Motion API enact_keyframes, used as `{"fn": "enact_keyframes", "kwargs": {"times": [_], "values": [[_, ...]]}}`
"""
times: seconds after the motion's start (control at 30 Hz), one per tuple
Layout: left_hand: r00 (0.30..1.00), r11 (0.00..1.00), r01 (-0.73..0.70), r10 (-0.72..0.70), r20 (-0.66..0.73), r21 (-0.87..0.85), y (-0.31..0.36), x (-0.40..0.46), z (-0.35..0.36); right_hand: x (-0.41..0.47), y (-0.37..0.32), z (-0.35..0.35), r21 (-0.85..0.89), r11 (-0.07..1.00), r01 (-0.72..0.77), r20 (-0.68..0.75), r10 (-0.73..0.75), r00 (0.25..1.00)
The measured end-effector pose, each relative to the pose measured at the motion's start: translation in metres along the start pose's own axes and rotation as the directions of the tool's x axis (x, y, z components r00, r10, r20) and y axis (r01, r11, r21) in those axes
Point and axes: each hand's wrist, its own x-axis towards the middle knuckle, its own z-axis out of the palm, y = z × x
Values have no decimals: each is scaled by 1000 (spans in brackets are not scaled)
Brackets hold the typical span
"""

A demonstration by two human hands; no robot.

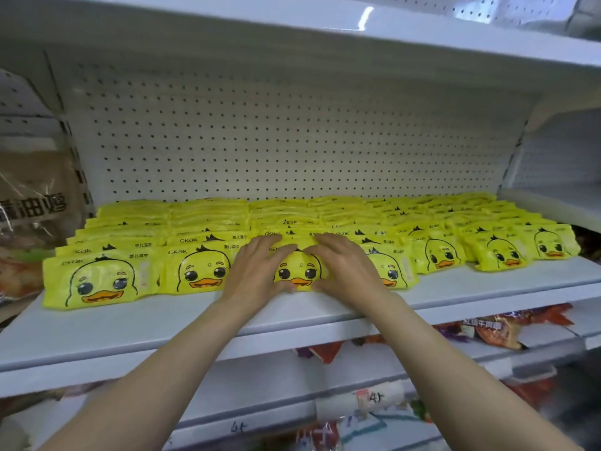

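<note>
Rows of yellow duck-face packets [97, 281] lie overlapping on a white shelf [136, 323], filling it from left to right. My left hand [257, 268] and my right hand [344, 265] rest side by side on the front middle packet [297, 271]. On both hands the fingers lie spread and nearly straight over its top, reaching onto the packets behind. Both thumbs sit along its lower front edge. The duck's eyes and beak show between my hands.
A white pegboard back panel [292, 135] rises behind the packets, with another shelf [292, 34] above. A brown bag [35, 203] stands at the left. Red and orange snack bags [494, 330] lie on the shelves below. The shelf's front strip is bare.
</note>
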Motion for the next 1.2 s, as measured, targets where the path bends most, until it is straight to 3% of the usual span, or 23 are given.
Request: {"fn": "enact_keyframes", "kwargs": {"times": [0.43,1.2], "values": [[991,984,119,-110,-80,130,3,20,18,35,19,10,-10,998,65,0,-65,998],[983,978,125,-99,-156,165,-2,24,30,46,30,19,122,989,81,24,-85,996]]}}
